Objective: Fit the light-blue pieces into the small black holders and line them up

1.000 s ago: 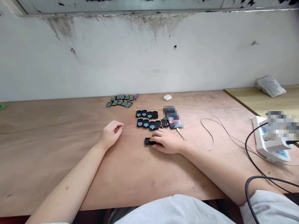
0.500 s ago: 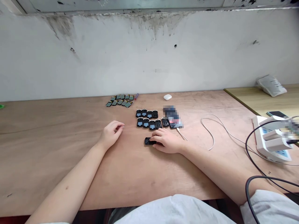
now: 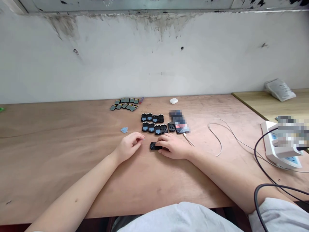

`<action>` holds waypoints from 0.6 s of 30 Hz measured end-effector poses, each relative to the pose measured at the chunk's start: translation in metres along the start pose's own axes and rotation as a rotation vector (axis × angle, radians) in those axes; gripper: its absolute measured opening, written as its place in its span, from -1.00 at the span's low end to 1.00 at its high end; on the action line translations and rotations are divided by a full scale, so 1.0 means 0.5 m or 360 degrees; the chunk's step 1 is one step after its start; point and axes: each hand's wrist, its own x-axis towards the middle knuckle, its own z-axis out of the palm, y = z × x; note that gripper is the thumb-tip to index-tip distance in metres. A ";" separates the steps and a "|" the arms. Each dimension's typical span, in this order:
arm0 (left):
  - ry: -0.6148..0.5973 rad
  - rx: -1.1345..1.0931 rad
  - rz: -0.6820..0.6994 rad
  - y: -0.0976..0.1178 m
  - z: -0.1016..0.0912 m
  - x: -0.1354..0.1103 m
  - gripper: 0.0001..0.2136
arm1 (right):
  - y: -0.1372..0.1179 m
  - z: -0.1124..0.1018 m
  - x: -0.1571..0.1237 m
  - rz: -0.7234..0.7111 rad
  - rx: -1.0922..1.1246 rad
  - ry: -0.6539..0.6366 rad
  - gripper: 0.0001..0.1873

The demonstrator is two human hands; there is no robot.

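My left hand (image 3: 130, 146) is closed in a pinch just left of a black plastic casing. A tiny pale edge shows at its fingertips, seemingly a small light-blue pad. Behind that hand lies a little pile of light-blue pads (image 3: 124, 130). My right hand (image 3: 172, 146) holds the black plastic casing (image 3: 153, 146) against the table, its fingers covering the right end. Just beyond, several open black casings (image 3: 157, 129) stand in two rows, most with light-blue pads inside. One casing (image 3: 171, 127) at the right end shows no blue pad.
Several small green-faced display modules (image 3: 124, 105) lie at the back beside a screwdriver (image 3: 141, 100). A white earbud case (image 3: 173, 101) sits near the wall. A phone (image 3: 181, 125), partly blurred, is plugged into a white cable (image 3: 220, 141). A power strip (image 3: 270, 151) and black cable (image 3: 258, 154) occupy the right.
My left hand has moved right, closer to the held casing, uncovering the light-blue pads. My right hand and the casing have stayed in place.
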 end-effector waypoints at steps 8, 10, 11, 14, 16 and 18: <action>-0.0269 0.0019 0.0030 0.013 0.012 0.007 -0.87 | -0.001 0.002 0.000 0.0000 0.0011 0.0010 -0.71; -0.0297 0.0052 0.0019 0.013 0.015 0.011 -0.87 | 0.000 0.004 0.000 -0.0008 0.0004 0.0014 -0.71; -0.0301 0.0062 0.0014 0.013 0.016 0.012 -0.87 | 0.000 0.004 0.000 -0.0011 -0.0001 0.0012 -0.71; -0.0302 0.0081 0.0015 0.015 0.017 0.016 -0.86 | 0.002 0.006 0.000 -0.0015 -0.0015 0.0010 -0.71; -0.0292 0.0077 0.0015 0.018 0.017 0.016 -0.85 | 0.002 0.007 0.000 -0.0019 -0.0024 0.0015 -0.70; -0.0263 0.0056 0.0002 0.022 0.018 0.017 -0.85 | 0.001 0.006 0.000 -0.0026 -0.0036 0.0022 -0.71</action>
